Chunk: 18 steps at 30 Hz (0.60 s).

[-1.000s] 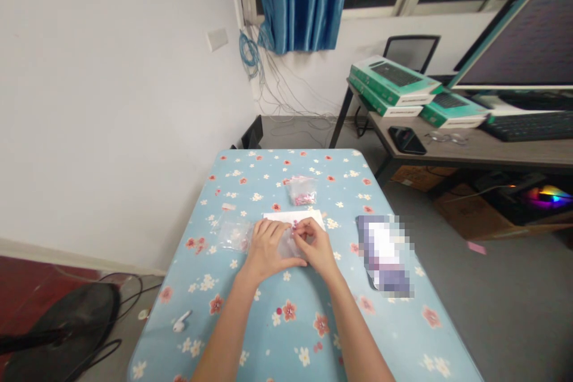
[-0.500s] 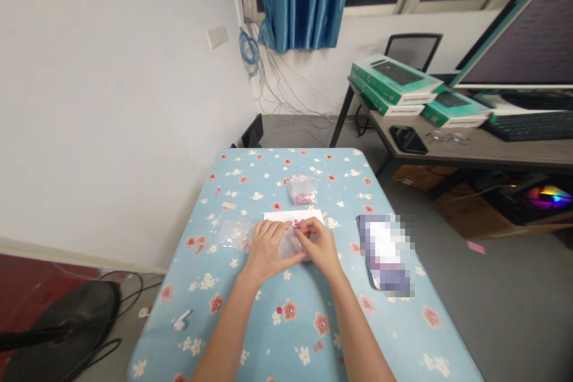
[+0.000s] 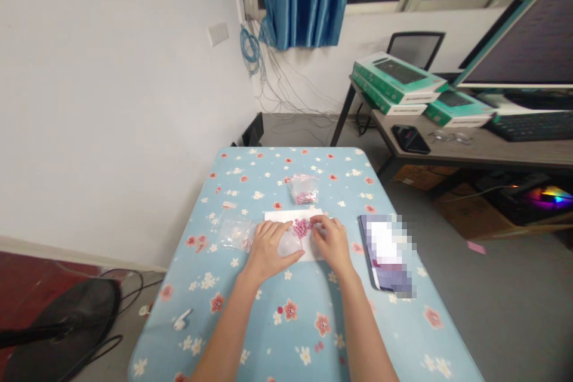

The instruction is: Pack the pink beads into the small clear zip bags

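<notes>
- Centrally, pink beads (image 3: 301, 228) lie clustered between two bare hands, on or beside a translucent film (image 3: 289, 245) over a white sheet (image 3: 277, 216).
- Left hand (image 3: 270, 249), thumb spread wide, covers part of film and sheet; right hand (image 3: 330, 240) curls narrowly at the cluster's right edge, though whether it pinches a bead cannot be told.
- Beneath both, a blue floral table (image 3: 403, 334) stands beside a white wall (image 3: 111, 101), facing a blue curtain (image 3: 304, 0).
- Beyond the hands sits a bag of pink pieces (image 3: 305, 191); left of them, a clear bag (image 3: 235, 234); right, a phone (image 3: 387, 256); nearer, at left, a white earbud (image 3: 181, 320).
- Farther right, green keyboard boxes (image 3: 398, 79) crowd a desk (image 3: 514, 146), their lettering too blurred to read; the phone's screen is pixelated.
</notes>
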Available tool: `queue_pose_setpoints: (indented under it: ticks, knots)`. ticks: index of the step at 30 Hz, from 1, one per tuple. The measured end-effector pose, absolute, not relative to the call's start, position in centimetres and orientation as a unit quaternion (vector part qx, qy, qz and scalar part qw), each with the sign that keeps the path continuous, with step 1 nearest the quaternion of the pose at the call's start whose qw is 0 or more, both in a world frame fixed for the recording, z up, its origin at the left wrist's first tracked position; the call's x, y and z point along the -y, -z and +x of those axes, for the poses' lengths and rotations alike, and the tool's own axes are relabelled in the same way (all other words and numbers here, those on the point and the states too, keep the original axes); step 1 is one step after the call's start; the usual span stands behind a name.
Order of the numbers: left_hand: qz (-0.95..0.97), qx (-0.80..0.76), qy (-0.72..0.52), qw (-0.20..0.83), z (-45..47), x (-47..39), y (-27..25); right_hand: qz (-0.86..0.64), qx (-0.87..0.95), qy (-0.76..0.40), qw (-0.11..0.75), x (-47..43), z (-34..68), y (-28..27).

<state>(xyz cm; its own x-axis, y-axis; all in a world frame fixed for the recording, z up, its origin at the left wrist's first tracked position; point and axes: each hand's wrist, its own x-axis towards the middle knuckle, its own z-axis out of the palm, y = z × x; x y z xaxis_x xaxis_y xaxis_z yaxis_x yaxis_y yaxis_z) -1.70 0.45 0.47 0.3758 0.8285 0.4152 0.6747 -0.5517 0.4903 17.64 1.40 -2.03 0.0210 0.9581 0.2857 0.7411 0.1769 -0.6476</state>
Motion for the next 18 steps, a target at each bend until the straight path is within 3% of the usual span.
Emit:
queue_pose_setpoints:
  ticks: [11,18]
  knots:
    - [0.821,-0.460,-0.315,0.127,-1.7,-0.5,-0.5,-0.618,0.670,-0.174,0.372,-1.6,17.5,1.9]
    - [0.817,-0.466,-0.315,0.129,-1.6,-0.5,-0.5,-0.532,0.600,-0.343,0.490,-1.2,16.7,0.0]
